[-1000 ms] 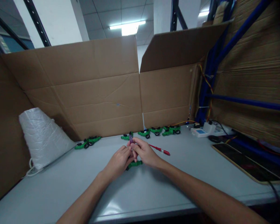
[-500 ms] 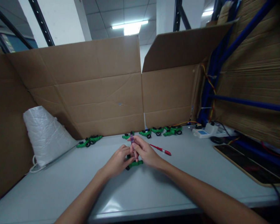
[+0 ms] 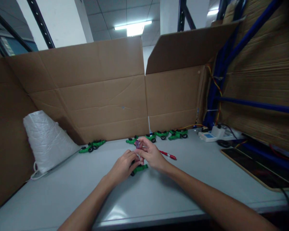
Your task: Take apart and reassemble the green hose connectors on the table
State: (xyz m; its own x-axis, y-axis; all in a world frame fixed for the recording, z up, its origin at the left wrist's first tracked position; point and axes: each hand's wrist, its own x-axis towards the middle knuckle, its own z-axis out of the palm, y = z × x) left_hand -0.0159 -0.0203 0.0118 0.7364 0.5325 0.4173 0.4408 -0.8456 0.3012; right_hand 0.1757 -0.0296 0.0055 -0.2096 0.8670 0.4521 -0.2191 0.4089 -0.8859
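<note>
My right hand [image 3: 151, 155] pinches the purple handle of a small screwdriver [image 3: 137, 144], whose thin shaft points down toward the toy below. My left hand [image 3: 124, 165] has its fingers closed around the near side of a green toy car [image 3: 141, 168] with black wheels, which sits low at the table surface. Fingers of both hands meet over this car and cover much of it, so the screwdriver's tip is hidden. Just right of my right hand lies a slim red pen-like tool [image 3: 170, 155].
More green toy cars [image 3: 162, 135] stand along the cardboard wall [image 3: 106, 112], with others [image 3: 92, 146] at left. A white wrapped bundle [image 3: 49, 141] leans at far left. On the right are a power strip [image 3: 208, 137] and a dark flat panel [image 3: 255, 168].
My right hand's fingers have shifted around the purple handle, with the index finger now more bent. The left hand stays by the car. The view has moved slightly.
</note>
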